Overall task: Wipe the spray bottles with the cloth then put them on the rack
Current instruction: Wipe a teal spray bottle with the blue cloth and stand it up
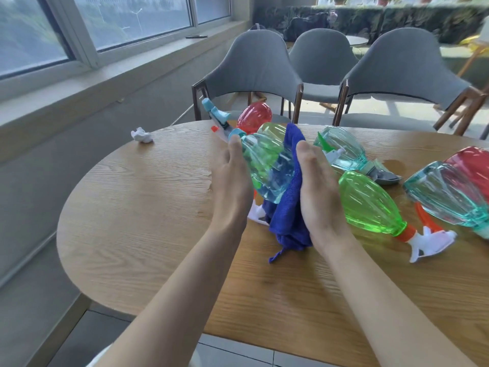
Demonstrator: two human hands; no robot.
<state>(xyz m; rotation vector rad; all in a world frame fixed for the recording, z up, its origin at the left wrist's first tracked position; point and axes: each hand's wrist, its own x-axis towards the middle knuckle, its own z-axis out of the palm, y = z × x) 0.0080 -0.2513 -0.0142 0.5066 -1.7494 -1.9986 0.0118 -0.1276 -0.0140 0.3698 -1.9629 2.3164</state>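
My left hand (231, 178) grips a clear blue spray bottle (275, 173) above the table, its blue nozzle (215, 113) pointing up and away to the left. My right hand (316, 189) presses a blue cloth (289, 197) against the bottle's right side. Other spray bottles lie on the wooden table (137, 207): a green one with an orange collar (370, 205) beside my right hand, a teal one (344, 149) behind it, a teal one (447, 194) and a red one (473, 165) at the right, and a red (254, 115) and a green one (272, 129) behind the held bottle. No rack shows.
A crumpled white tissue (142, 135) lies near the table's far left edge. Three grey chairs (254, 67) stand behind the table. A window sill (105, 72) runs along the left wall.
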